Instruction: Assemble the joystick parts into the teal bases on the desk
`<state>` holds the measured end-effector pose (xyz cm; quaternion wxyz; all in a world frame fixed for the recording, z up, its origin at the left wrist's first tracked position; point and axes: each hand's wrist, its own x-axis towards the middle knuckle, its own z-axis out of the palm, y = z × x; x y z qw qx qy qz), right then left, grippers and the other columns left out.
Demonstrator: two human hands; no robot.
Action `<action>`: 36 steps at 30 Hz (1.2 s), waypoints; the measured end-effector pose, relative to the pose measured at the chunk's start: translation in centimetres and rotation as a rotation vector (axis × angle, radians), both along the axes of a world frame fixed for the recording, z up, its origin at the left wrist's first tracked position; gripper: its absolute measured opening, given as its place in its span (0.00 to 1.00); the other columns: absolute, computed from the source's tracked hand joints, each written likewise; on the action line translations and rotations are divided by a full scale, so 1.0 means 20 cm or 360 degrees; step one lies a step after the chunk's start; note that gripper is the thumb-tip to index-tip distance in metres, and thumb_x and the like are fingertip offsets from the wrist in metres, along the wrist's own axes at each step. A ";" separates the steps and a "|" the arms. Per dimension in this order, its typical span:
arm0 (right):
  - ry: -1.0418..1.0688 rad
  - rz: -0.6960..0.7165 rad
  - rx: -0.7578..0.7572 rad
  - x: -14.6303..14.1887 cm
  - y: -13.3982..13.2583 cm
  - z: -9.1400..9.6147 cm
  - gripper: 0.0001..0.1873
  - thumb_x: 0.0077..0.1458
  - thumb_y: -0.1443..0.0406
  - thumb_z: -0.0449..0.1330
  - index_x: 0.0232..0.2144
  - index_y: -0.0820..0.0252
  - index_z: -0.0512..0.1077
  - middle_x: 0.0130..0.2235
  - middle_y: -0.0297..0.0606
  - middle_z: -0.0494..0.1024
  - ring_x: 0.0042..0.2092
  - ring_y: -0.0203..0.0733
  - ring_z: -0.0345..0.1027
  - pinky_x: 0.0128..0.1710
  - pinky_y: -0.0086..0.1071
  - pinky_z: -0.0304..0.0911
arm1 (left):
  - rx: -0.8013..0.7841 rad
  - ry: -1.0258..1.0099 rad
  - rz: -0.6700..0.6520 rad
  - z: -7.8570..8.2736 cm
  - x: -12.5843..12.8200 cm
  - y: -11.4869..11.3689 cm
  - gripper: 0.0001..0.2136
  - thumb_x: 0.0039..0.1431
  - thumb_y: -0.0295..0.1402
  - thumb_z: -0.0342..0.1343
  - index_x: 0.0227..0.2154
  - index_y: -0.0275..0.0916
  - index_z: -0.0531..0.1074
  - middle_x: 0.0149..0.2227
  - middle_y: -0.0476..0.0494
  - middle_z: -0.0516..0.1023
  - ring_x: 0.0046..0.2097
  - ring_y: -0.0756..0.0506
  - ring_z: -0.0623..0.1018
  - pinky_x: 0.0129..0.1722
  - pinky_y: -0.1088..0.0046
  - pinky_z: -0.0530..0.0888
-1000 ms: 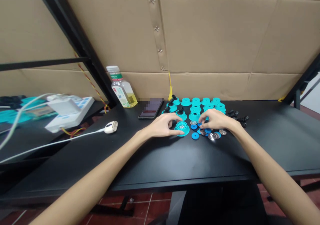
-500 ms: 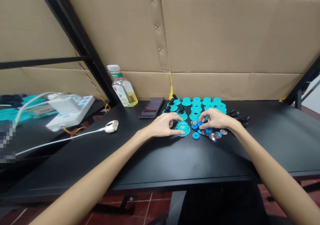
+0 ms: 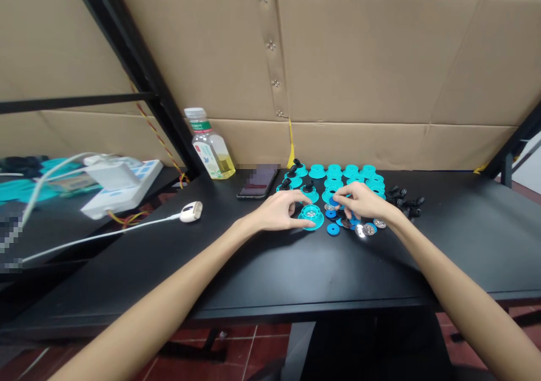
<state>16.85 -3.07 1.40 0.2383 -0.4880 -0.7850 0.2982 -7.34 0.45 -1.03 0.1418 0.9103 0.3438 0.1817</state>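
Observation:
My left hand [image 3: 282, 211] is closed round a teal flanged plastic piece [image 3: 318, 221], which sits flange down on the black table. Its thumb touches the near side and the fingers curl behind. A perforated metal disc [image 3: 311, 214] lies inside this piece. My right hand [image 3: 359, 200] pinches a blue disc [image 3: 333, 202] between thumb and fingertips, just above the table. Beneath and beside that hand lie several loose blue washers [image 3: 333, 229] and shiny metal discs [image 3: 369, 229], partly overlapping. Its lower fingers are partly hidden.
Several teal pieces [image 3: 351, 171] stand in rows behind; those on the left carry black knobs [image 3: 291, 170]. Loose black parts [image 3: 406, 203] lie right. A phone [image 3: 257, 184], a bottle [image 3: 212, 150], a corded cream device [image 3: 191, 211] and a power strip [image 3: 122, 186] are left. Cardboard [image 3: 380, 60] walls the back.
My right hand has lifted a blue disc from the pile and moved slightly up and back. My left hand stays round the teal piece. The view has shifted slightly.

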 end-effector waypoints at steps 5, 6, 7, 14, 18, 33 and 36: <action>0.0411 -0.0068 -0.0004 -0.10 -0.03 0.01 0.11 0.52 0.59 0.60 0.24 0.61 0.72 0.15 0.29 0.66 0.17 0.31 0.58 0.19 0.26 0.55 | 0.0012 0.0031 -0.0023 0.01 0.01 -0.01 0.26 0.48 0.55 0.59 0.40 0.38 0.75 0.29 0.49 0.70 0.27 0.50 0.65 0.29 0.75 0.63; 0.0439 -0.0066 -0.0022 -0.13 -0.03 0.01 0.10 0.51 0.59 0.61 0.25 0.61 0.72 0.15 0.28 0.66 0.16 0.31 0.58 0.19 0.26 0.55 | 0.0022 0.0039 -0.0034 0.01 0.01 -0.01 0.25 0.48 0.55 0.59 0.38 0.37 0.75 0.28 0.49 0.69 0.27 0.50 0.65 0.29 0.75 0.62; 0.0438 -0.0065 -0.0046 -0.15 -0.04 0.00 0.10 0.52 0.59 0.60 0.25 0.61 0.72 0.14 0.28 0.65 0.16 0.31 0.57 0.18 0.26 0.54 | 0.0036 0.0045 -0.0043 0.01 0.01 -0.01 0.25 0.48 0.55 0.58 0.37 0.37 0.74 0.27 0.50 0.68 0.27 0.50 0.65 0.28 0.75 0.62; 0.0118 -0.0136 0.0243 -0.22 0.00 -0.08 0.09 0.52 0.66 0.57 0.24 0.63 0.75 0.26 0.36 0.75 0.28 0.32 0.64 0.29 0.27 0.56 | 0.0100 0.0037 -0.0075 0.00 0.01 0.00 0.25 0.49 0.56 0.57 0.37 0.37 0.74 0.26 0.50 0.67 0.27 0.50 0.65 0.27 0.76 0.60; -0.0076 -0.0298 0.0188 -0.25 0.01 -0.08 0.08 0.51 0.67 0.58 0.23 0.62 0.75 0.26 0.36 0.76 0.29 0.34 0.64 0.29 0.28 0.55 | 0.0091 0.0038 -0.0066 0.00 0.01 0.01 0.26 0.49 0.57 0.57 0.38 0.37 0.74 0.26 0.50 0.68 0.27 0.50 0.65 0.27 0.76 0.60; -0.0079 -0.0418 0.0383 -0.19 -0.01 -0.03 0.08 0.48 0.69 0.57 0.31 0.59 0.75 0.32 0.35 0.78 0.31 0.35 0.66 0.29 0.29 0.54 | -0.0086 -0.0056 -0.0049 0.01 0.01 0.00 0.26 0.46 0.53 0.61 0.42 0.38 0.74 0.29 0.50 0.72 0.24 0.52 0.65 0.27 0.76 0.64; -0.0226 -0.0434 0.0445 -0.08 0.01 0.00 0.09 0.47 0.71 0.57 0.29 0.60 0.76 0.34 0.36 0.79 0.33 0.36 0.67 0.31 0.29 0.55 | -0.0206 -0.0177 -0.0049 0.03 0.01 -0.02 0.27 0.44 0.49 0.65 0.44 0.38 0.71 0.34 0.48 0.74 0.24 0.53 0.67 0.26 0.76 0.66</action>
